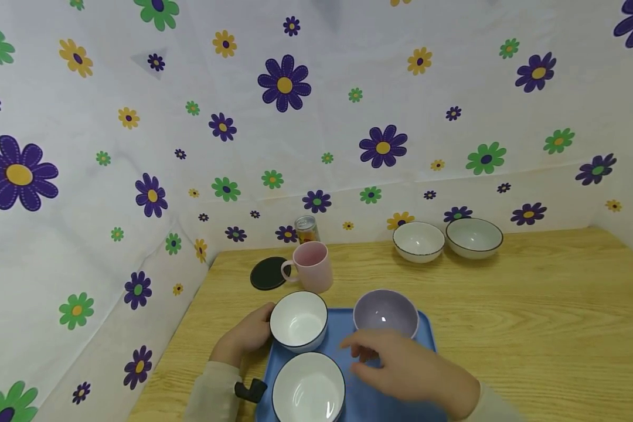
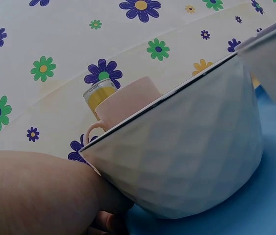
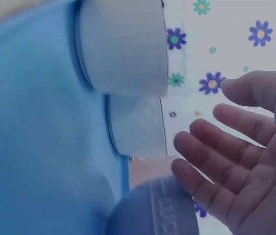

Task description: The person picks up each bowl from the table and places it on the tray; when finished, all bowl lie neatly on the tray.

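Left hand (image 1: 250, 334) is touching the far white bowl (image 1: 298, 321); right hand (image 1: 395, 364) is hovering, fingers loosely spread.
Can't tell left grip. White bowl's sitting right of left hand, lavender bowl (image 1: 385, 310) just beyond right, both on blue tray (image 1: 360, 394).

So much half-hidden here tbh
From the head view: right hand (image 1: 406, 369) is smeary and covers the purple bowl (image 1: 385, 310) low down; left hand (image 1: 252, 333) loses fingertips behind a white bowl (image 1: 299, 319). Nearer white bowl (image 1: 308, 387) and blue tray (image 1: 363, 401) run off the bottom. Pink mug (image 1: 316, 272) blocks the can (image 1: 307, 227) below. Lettering (image 3: 163, 208): too fuzzy.
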Action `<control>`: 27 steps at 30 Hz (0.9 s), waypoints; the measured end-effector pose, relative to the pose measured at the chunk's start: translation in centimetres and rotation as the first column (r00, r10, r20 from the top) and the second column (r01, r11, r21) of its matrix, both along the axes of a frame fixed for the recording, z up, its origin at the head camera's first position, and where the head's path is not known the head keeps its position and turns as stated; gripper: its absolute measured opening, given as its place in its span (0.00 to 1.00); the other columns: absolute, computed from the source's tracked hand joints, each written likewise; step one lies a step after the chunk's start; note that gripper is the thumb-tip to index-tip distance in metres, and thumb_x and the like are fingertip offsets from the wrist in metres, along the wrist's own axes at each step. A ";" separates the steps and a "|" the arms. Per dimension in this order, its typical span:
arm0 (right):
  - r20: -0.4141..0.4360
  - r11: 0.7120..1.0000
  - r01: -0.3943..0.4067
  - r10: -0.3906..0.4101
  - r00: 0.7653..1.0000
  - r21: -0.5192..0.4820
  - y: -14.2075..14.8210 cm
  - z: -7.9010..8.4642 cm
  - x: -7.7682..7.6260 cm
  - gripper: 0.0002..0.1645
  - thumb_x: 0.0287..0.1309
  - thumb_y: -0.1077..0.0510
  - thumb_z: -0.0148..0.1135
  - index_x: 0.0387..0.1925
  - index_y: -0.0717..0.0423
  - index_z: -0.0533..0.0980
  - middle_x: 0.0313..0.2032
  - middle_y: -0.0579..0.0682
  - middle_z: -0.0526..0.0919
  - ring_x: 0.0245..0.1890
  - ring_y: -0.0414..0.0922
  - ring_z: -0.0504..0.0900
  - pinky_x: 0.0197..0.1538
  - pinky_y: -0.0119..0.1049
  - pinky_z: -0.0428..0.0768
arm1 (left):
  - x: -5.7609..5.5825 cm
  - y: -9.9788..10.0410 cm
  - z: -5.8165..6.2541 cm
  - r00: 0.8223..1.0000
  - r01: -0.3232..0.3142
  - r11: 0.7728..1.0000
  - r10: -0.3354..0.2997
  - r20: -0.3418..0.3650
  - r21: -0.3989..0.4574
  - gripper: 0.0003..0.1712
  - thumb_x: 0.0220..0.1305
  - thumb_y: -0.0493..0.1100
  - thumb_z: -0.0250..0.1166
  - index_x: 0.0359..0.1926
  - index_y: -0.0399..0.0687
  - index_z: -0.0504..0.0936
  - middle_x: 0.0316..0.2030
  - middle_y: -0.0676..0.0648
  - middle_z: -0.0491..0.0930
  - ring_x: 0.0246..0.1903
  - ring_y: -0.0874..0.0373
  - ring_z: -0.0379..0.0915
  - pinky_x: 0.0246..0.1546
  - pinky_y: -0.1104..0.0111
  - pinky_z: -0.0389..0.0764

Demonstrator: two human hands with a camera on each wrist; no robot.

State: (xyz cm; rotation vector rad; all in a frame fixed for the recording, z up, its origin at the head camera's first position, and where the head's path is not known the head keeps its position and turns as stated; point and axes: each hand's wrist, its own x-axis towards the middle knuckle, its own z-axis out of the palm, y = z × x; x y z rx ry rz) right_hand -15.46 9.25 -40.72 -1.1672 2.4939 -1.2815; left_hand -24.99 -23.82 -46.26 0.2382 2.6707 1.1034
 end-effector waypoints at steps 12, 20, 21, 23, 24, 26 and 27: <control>-0.168 0.954 0.300 -0.295 0.941 0.006 2.4 0.6 -2.1 0.14 0.64 0.56 0.66 0.51 0.49 0.81 0.48 0.41 0.82 0.50 0.41 0.80 0.52 0.46 0.82 | -0.2 -0.1 -0.1 1.000 -0.003 1.000 0.003 -0.002 0.009 0.13 0.71 0.35 0.55 0.53 0.45 0.78 0.51 0.44 0.79 0.56 0.45 0.73 0.64 0.42 0.68; -0.146 0.854 0.516 -0.520 0.842 -0.066 4.6 0.5 -3.6 0.18 0.64 0.56 0.66 0.54 0.55 0.80 0.57 0.54 0.79 0.60 0.57 0.76 0.60 0.61 0.74 | -0.1 0.0 -0.3 1.000 -0.013 1.000 0.013 0.003 0.002 0.12 0.71 0.35 0.55 0.51 0.45 0.78 0.50 0.45 0.79 0.55 0.46 0.73 0.64 0.43 0.68; -0.134 0.844 0.532 -0.536 0.833 -0.072 4.8 0.5 -3.7 0.19 0.64 0.56 0.66 0.55 0.56 0.79 0.58 0.55 0.78 0.61 0.58 0.75 0.60 0.62 0.73 | -0.1 0.0 -0.3 1.000 -0.014 1.000 0.014 0.002 0.003 0.11 0.71 0.35 0.55 0.51 0.45 0.78 0.50 0.45 0.79 0.55 0.47 0.74 0.64 0.43 0.68; -0.121 0.826 0.557 -0.563 0.817 -0.084 5.1 0.6 -3.9 0.22 0.65 0.55 0.65 0.57 0.58 0.77 0.60 0.57 0.76 0.63 0.60 0.73 0.61 0.64 0.71 | -0.1 0.0 -0.3 1.000 -0.014 1.000 0.014 0.001 0.008 0.11 0.71 0.35 0.55 0.51 0.45 0.78 0.49 0.46 0.80 0.54 0.47 0.74 0.63 0.43 0.68; -0.118 0.818 0.568 -0.575 0.810 -0.093 5.3 0.5 -4.1 0.23 0.64 0.55 0.65 0.58 0.59 0.77 0.61 0.57 0.75 0.64 0.60 0.71 0.62 0.65 0.70 | -0.1 -0.1 -0.3 1.000 -0.014 1.000 0.014 0.001 0.008 0.11 0.71 0.35 0.55 0.51 0.45 0.78 0.49 0.46 0.79 0.54 0.47 0.74 0.63 0.43 0.68; -0.111 0.800 0.593 -0.599 0.793 -0.090 5.7 0.4 -4.3 0.27 0.64 0.54 0.65 0.61 0.60 0.74 0.65 0.60 0.71 0.66 0.62 0.67 0.63 0.67 0.67 | 0.0 0.0 -0.3 1.000 -0.019 1.000 0.019 0.007 0.008 0.11 0.70 0.35 0.55 0.50 0.46 0.78 0.49 0.46 0.80 0.54 0.47 0.74 0.63 0.43 0.68; -0.108 0.792 0.605 -0.611 0.784 -0.087 5.9 0.3 -4.4 0.29 0.64 0.53 0.66 0.63 0.61 0.73 0.66 0.61 0.69 0.67 0.64 0.65 0.64 0.68 0.65 | 0.0 0.0 -0.2 1.000 -0.019 1.000 0.019 0.007 0.008 0.11 0.70 0.34 0.55 0.50 0.45 0.78 0.49 0.46 0.80 0.54 0.47 0.74 0.63 0.43 0.68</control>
